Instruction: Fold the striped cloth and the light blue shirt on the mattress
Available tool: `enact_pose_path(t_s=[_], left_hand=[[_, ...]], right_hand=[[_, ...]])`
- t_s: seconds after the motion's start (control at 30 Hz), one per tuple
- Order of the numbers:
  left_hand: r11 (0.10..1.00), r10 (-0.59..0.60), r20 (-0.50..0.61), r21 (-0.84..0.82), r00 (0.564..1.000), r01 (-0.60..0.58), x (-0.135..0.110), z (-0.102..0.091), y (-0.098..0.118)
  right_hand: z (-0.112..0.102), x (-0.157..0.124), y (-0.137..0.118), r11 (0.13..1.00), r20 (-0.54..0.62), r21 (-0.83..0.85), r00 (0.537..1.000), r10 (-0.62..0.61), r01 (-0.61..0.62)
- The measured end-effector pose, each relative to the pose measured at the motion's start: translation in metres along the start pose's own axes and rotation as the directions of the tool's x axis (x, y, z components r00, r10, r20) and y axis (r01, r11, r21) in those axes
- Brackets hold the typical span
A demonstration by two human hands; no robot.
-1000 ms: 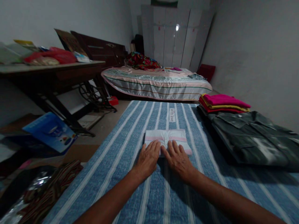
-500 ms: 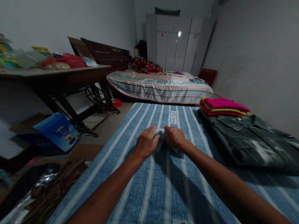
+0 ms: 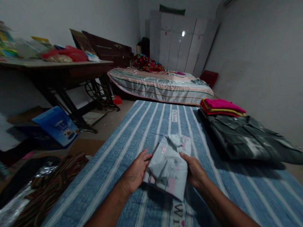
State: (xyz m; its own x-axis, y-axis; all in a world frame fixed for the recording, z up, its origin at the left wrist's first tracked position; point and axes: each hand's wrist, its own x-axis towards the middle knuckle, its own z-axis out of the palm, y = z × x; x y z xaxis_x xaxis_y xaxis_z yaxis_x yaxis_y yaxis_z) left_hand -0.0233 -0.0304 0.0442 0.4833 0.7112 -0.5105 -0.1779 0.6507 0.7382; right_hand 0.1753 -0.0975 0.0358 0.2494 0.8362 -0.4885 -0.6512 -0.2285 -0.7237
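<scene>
A small folded shirt (image 3: pixel 174 167), light grey with pink patches and a small red-and-white label, is in front of me over the striped cloth. Its collar end points away, and a shadow lies under its near edge. My left hand (image 3: pixel 136 170) is at the shirt's left edge, thumb side up, with some fingers hidden behind the fabric. On the opposite edge, my right hand (image 3: pixel 196 170) grips it, thumb on top and the other fingers mostly out of sight.
Blue-and-white striped cloth (image 3: pixel 123 145) covers the surface before me. To the right lie a folded dark green jacket (image 3: pixel 253 138) and a stack of pink, yellow and red clothes (image 3: pixel 223 106). A sewing-machine table (image 3: pixel 71 71) stands left; a bed (image 3: pixel 163 85) is beyond.
Earlier both hands were bunched together farther away around the grey fabric. Now they are apart and nearer to me, at either side of the shirt, which shows as a flat folded piece.
</scene>
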Motion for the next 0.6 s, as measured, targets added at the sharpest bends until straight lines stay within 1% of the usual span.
enact_pose_path(t_s=[0.03, 0.07, 0.1, 0.17, 0.23, 0.3, 0.47, 0.53, 0.6], left_hand=[[1.000, -0.015, 0.006, 0.009, 1.000, 0.015, -0.002, 0.000, -0.004], [1.000, -0.003, 0.002, 0.024, 1.000, 0.003, -0.004, 0.001, -0.006], [0.999, 0.024, -0.008, 0.045, 1.000, -0.023, -0.005, 0.002, -0.008], [0.994, 0.061, -0.020, 0.097, 0.998, -0.059, -0.008, 0.004, -0.010], [0.987, 0.041, -0.023, 0.156, 0.999, -0.036, -0.012, 0.005, -0.010], [0.974, 0.018, -0.031, 0.225, 0.999, -0.011, -0.017, 0.005, -0.009], [0.912, -0.060, -0.040, 0.405, 0.997, 0.071, -0.034, 0.004, -0.010], [0.892, -0.052, -0.031, 0.448, 0.998, 0.060, -0.038, 0.004, -0.011], [0.876, -0.037, -0.036, 0.479, 0.999, 0.049, -0.038, 0.005, -0.013]], right_hand=[[-0.008, -0.006, 0.013, 1.000, -0.027, 0.018, 0.999, 0.018, -0.018], [-0.014, -0.011, 0.021, 0.999, -0.039, 0.023, 0.999, 0.026, -0.025], [-0.018, -0.015, 0.026, 0.999, -0.041, 0.022, 0.999, 0.024, -0.023], [-0.023, -0.019, 0.027, 1.000, -0.020, 0.001, 0.999, 0.027, -0.027], [-0.027, -0.019, 0.020, 0.999, 0.013, -0.029, 0.999, 0.039, -0.038], [-0.033, -0.015, 0.010, 0.997, 0.016, -0.059, 0.998, 0.053, -0.052], [-0.047, 0.010, -0.022, 0.980, -0.090, -0.169, 0.992, 0.089, -0.103], [-0.048, 0.023, -0.031, 0.967, -0.120, -0.224, 0.988, 0.099, -0.124], [-0.046, 0.035, -0.035, 0.959, -0.131, -0.259, 0.988, 0.086, -0.118]])
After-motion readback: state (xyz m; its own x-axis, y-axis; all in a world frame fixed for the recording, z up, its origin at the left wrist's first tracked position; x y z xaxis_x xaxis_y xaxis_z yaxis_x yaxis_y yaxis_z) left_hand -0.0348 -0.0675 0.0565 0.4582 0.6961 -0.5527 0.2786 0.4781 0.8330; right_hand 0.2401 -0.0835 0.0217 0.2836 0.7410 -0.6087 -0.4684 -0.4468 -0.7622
